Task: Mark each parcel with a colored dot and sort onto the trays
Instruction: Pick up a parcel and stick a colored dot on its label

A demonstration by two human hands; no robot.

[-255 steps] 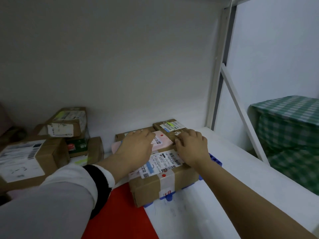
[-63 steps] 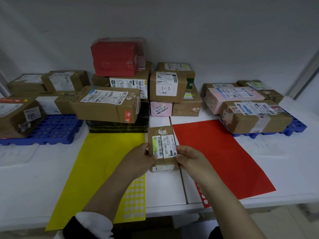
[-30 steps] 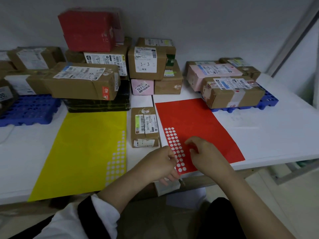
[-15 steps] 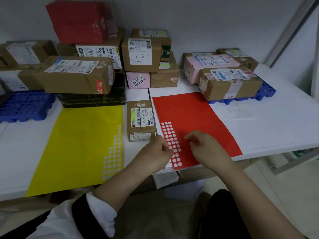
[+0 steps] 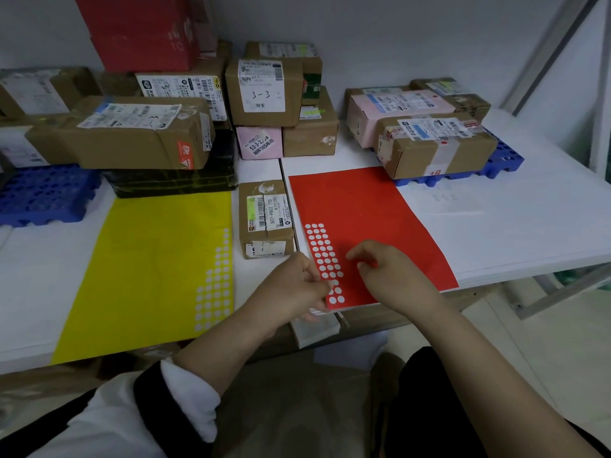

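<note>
While both hands work at the near edge of the white worktop [image 5: 515, 226], a small brown parcel [image 5: 266, 219] lies flat between the yellow sticker sheet [image 5: 155, 266] and the red sticker sheet [image 5: 360, 219], its barcode label facing up and its near end just beyond the left hand [image 5: 294, 289]. The left hand's fingers are curled together at the red sheet's left edge, beside the column of white holes where dots are gone — whether its grip pinches the sheet or only presses on it cannot be told. The right hand [image 5: 393, 276] rests on the red sheet just right of those holes, thumb and forefinger drawn close as if nipping something small and red, though the dot itself is too small to confirm. At the back, unsorted boxes stand stacked against the wall, among them a box marked 3-3 [image 5: 264, 90] and a red box [image 5: 145, 28] on top. A blue tray [image 5: 502, 160] at the right carries a taped brown parcel [image 5: 433, 147] and a pink parcel [image 5: 393, 110] behind it; another blue tray [image 5: 43, 200] sits at the left — partly under brown boxes.
</note>
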